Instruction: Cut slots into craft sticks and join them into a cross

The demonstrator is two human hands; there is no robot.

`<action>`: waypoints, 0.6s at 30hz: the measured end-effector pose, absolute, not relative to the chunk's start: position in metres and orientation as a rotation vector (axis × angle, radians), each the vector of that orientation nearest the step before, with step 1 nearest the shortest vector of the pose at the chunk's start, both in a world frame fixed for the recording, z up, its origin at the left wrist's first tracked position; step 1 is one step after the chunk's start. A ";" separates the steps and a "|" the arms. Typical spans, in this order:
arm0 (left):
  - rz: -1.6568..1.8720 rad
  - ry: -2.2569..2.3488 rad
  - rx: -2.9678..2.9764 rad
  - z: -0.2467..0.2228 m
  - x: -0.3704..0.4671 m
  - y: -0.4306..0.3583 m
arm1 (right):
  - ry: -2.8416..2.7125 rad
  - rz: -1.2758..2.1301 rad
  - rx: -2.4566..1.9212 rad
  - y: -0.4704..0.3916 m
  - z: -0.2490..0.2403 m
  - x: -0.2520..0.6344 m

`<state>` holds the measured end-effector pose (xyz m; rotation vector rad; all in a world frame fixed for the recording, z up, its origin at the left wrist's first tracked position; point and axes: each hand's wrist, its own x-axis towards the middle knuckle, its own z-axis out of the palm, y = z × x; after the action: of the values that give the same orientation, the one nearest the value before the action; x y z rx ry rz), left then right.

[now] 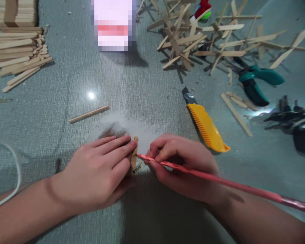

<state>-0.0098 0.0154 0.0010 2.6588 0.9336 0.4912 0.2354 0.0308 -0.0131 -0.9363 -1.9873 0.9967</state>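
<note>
My left hand (104,171) lies over a wooden craft stick (135,145), its fingers together and pressing the stick against the table. Most of that stick is hidden beneath the hand. In my right hand (178,162) is a slim pink pencil (200,174), pinched close to its point. The pencil tip meets the stick at a small dark mark. Between the two hands a short pale strip with dark printing (138,167) shows, partly covered. Just beyond the fingers, white powder (144,125) is spread on the table.
A yellow utility knife (207,127) lies to the right, with green-handled pliers (256,79) behind it. Star-shaped stick assemblies (178,40) fill the far right. Stacked craft sticks (15,47) sit far left. A single stick (88,114) and a white cable (17,169) are on the left.
</note>
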 end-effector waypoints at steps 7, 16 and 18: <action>0.489 0.936 2.658 0.000 -0.009 0.015 | -1.999 1.043 -0.874 0.030 -0.011 0.233; 0.428 0.902 2.688 0.003 -0.011 0.017 | -2.004 1.098 -0.840 0.030 -0.012 0.236; 0.427 0.898 2.690 0.003 -0.011 0.017 | -2.001 1.085 -0.850 0.030 -0.012 0.236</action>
<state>-0.0105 0.0167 0.0031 2.6897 0.8980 0.4273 0.2358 0.0298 -0.0122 -0.8499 -2.0012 1.0854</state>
